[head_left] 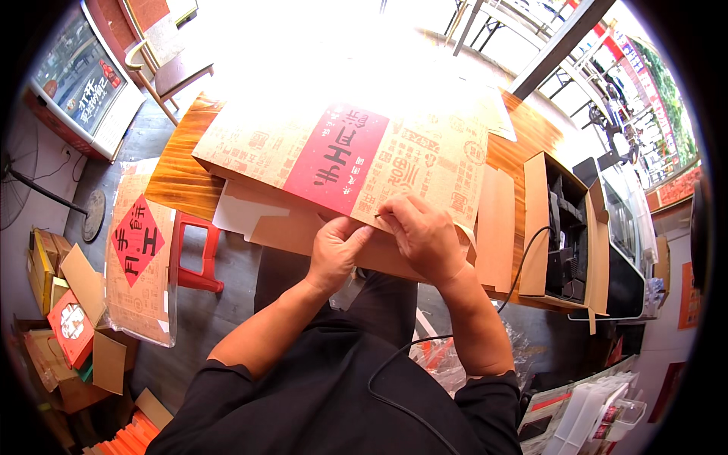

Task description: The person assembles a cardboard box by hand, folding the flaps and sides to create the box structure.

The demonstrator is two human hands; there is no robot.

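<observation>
A large brown printed cardboard box [258, 144] with a red panel across it lies on the wooden table in front of me. My left hand [337, 249] is closed on its near edge, thumb on the outside and the other fingers partly hidden behind the board. Beside it, my right hand [421, 235] is pinched at the same edge, just right of the red panel. A tiny dark bit shows at its fingertips, too small to name. Plain cardboard flaps [292, 231] stick out below the printed face.
Right of the box, an open carton [537, 227] holds black items, with a black cable running from it. A red stool [199, 254] and a wrapped printed box [136, 265] stand at left. Opened cartons [106, 360] crowd the lower left. A glass-door fridge [87, 83] and chair [178, 72] stand farther off.
</observation>
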